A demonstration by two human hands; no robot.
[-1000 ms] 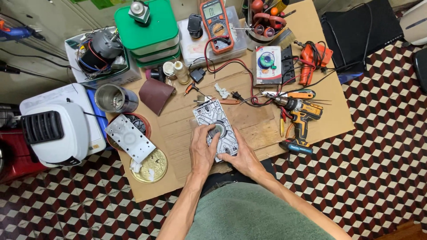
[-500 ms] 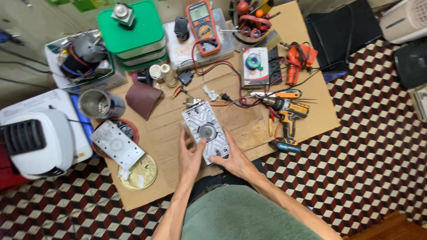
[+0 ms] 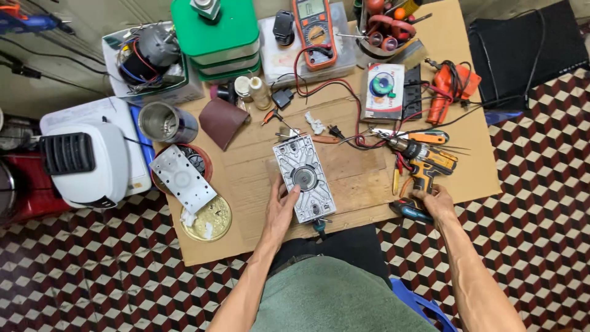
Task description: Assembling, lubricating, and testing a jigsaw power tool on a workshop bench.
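Observation:
A grey rectangular metal plate assembly (image 3: 304, 177) with a round part in its middle lies on a wooden board (image 3: 356, 184) at the centre. My left hand (image 3: 281, 211) rests against the plate's left edge, fingers spread along it. My right hand (image 3: 437, 203) has reached out to the right and sits on the base of a yellow and black cordless drill (image 3: 424, 166) that lies on the cardboard. A small teal-handled tool (image 3: 319, 226) pokes out just below the plate.
A second grey plate (image 3: 182, 178) and a round brass lid (image 3: 206, 218) lie at left, by a metal can (image 3: 161, 122). At the back stand green boxes (image 3: 216, 34), a multimeter (image 3: 313, 24) with red leads, an orange tool (image 3: 448, 86). A white appliance (image 3: 86, 163) sits at far left.
My right hand has left the grey plate and moved right to the cordless drill. My left hand stays at the plate's left edge. The view has shifted slightly.

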